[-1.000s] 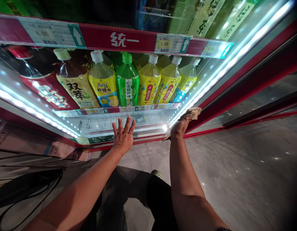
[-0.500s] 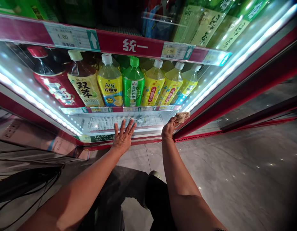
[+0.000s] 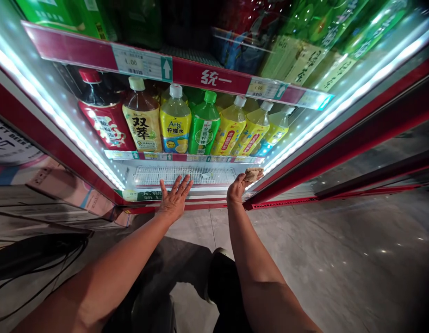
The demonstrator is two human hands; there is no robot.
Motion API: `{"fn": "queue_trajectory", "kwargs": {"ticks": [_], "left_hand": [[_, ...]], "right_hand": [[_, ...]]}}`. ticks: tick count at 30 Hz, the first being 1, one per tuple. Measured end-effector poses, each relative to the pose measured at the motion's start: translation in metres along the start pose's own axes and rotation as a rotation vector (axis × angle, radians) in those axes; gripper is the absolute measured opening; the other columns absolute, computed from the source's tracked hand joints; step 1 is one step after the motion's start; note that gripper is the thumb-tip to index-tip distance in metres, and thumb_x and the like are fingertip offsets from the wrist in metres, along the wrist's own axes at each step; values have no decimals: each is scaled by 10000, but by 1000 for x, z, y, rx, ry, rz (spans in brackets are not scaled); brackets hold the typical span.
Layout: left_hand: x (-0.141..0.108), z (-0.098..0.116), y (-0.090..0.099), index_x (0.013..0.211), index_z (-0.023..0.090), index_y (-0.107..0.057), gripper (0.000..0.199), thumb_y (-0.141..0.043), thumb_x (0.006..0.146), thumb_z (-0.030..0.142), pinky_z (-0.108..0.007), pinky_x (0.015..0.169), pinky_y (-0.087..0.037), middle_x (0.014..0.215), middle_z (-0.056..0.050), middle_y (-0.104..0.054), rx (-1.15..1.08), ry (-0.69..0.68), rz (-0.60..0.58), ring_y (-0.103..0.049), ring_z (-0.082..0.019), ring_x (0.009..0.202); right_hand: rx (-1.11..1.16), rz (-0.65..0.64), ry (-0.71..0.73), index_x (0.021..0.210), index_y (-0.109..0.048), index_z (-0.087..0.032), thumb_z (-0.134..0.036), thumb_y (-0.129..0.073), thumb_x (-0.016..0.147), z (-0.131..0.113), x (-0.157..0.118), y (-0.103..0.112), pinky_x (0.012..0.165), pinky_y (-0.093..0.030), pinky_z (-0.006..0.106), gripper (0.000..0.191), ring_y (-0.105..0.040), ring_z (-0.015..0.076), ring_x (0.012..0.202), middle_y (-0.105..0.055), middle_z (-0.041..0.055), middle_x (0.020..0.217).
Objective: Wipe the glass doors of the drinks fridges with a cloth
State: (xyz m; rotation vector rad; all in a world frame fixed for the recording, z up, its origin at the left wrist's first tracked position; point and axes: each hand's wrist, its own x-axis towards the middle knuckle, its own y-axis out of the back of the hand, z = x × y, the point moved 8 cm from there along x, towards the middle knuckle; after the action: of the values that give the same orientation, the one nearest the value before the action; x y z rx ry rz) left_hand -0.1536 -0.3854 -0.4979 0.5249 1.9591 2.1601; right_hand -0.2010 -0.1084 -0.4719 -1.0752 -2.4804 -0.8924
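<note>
My right hand (image 3: 237, 188) grips a folded light-brown cloth (image 3: 253, 175) at the lower right corner of a lit drinks fridge, close to the red frame (image 3: 280, 185). Fingers spread, my left hand (image 3: 173, 199) is in front of the fridge's low front edge and holds nothing. Whether it touches the glass I cannot tell. Behind it lies a white wire rack (image 3: 148, 175) at the fridge bottom. Above the rack stands a row of drink bottles, among them a green bottle (image 3: 204, 125) and a yellow lemon-water bottle (image 3: 175, 122).
A shelf edge with price tags (image 3: 214, 78) runs above the bottles, with larger green bottles (image 3: 311, 41) over it. Stacked cartons (image 3: 58, 185) stand at the left, near a black object with cords (image 3: 37, 254). Grey tiled floor (image 3: 325, 259) extends to the right.
My right hand with the cloth has shifted slightly left along the fridge's lower right edge. My left hand stays spread, nearly in place. The view has turned somewhat left.
</note>
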Motion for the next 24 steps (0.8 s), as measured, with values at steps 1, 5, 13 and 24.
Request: {"fn": "queue_trajectory", "kwargs": {"ticks": [1, 5, 13, 24], "left_hand": [[-2, -4, 0, 1658, 318, -199, 842, -462, 903, 54, -737, 1131, 261, 1729, -26, -98, -4, 7, -2, 15, -294, 1623], [-9, -20, 0, 1652, 331, -222, 854, -517, 895, 67, -739, 1120, 270, 1729, -50, -66, -15, 36, 2, -1, -321, 1620], [-17, -37, 9, 1634, 403, -223, 878, -532, 892, 51, -739, 1137, 256, 1728, 7, -29, -14, 105, 15, 162, -321, 1586], [-29, -60, 13, 1628, 423, -209, 859, -542, 912, 85, -754, 1152, 225, 1723, 29, 35, 3, 159, 64, 262, -332, 1545]], "right_hand": [[7, 18, -49, 1609, 257, -71, -533, 2, 1030, 6, -5, -3, 1274, 24, 665, 784, 258, 253, 1590, 145, 223, 1714], [42, 76, -207, 1617, 200, -26, -552, -3, 1025, 11, -15, -15, 1255, -22, 702, 818, 183, 292, 1609, 87, 287, 1701], [96, 30, -153, 1604, 262, -74, -561, -175, 1023, -23, -42, -31, 1302, -63, 580, 875, 141, 233, 1618, 171, 218, 1711], [42, -60, 90, 1631, 136, -51, -614, -197, 1025, -65, -61, -44, 1271, -13, 660, 892, 265, 281, 1584, 261, 217, 1687]]}}
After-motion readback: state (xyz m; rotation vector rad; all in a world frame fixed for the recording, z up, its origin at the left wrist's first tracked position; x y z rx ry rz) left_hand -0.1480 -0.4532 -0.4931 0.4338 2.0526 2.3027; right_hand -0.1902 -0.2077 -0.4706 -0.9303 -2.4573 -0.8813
